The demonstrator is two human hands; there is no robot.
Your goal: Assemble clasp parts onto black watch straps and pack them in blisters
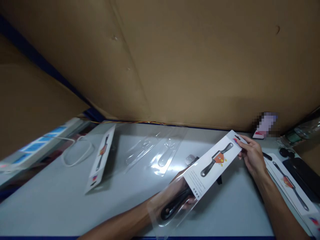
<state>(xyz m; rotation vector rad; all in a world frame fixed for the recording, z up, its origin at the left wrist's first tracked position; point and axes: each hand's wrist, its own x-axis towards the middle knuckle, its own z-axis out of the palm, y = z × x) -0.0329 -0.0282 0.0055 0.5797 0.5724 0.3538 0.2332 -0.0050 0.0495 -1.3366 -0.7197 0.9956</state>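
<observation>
My left hand (pixel 175 196) grips a clear plastic blister shell (pixel 172 208) with a black-handled tool (pixel 175 205) inside it. My right hand (pixel 251 155) pinches the far end of a white printed card (pixel 212 165) that shows the same tool. The card lies slanted over the shell, between both hands, above the grey table (pixel 75 206).
Clear empty blister shells (pixel 160 150) lie at the table's middle. A stack of white cards (pixel 101 158) leans at the left, beside a white cable (pixel 75 151) and a power strip (pixel 37 145). More printed cards (pixel 290 181) and dark items (pixel 302 170) sit at the right. Cardboard walls (pixel 175 60) stand behind.
</observation>
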